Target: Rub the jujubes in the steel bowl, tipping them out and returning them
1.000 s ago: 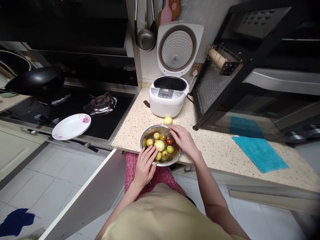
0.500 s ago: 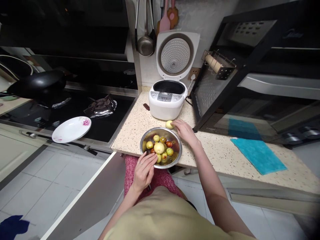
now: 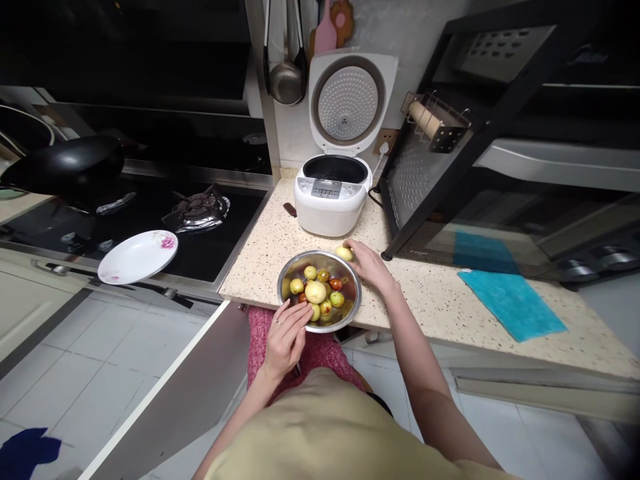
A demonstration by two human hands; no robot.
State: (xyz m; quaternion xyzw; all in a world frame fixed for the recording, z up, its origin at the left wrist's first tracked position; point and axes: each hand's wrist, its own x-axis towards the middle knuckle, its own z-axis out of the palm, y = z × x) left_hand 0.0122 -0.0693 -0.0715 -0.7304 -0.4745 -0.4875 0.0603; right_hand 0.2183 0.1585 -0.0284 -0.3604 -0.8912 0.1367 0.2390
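A steel bowl [image 3: 353, 312] near the counter's front edge holds several jujubes [image 3: 337, 299], yellow-green, some with red-brown skin. A larger pale yellow one [image 3: 315, 293] rests on top in the middle. My left hand [image 3: 286, 339] lies at the bowl's near left rim, fingers stretched out over it and touching or nearly touching the fruit inside. Just beyond the far right rim, my right hand [image 3: 369, 267] has its fingertips closed on a pale yellow-green jujube [image 3: 344, 253]. Whether that fruit rests on the counter or is lifted, I cannot tell.
A white rice cooker [image 3: 329, 207] stands open behind the bowl. To the right are a black rack with an oven [image 3: 525, 227] and a turquoise cloth [image 3: 513, 303]. A floral white plate [image 3: 137, 257] lies by the stove at left. A cabinet door [image 3: 165, 393] stands open below.
My right hand and the jujube have shifted slightly right and towards me, away from the rice cooker. My left hand stays at the bowl. The whole view has moved a little.
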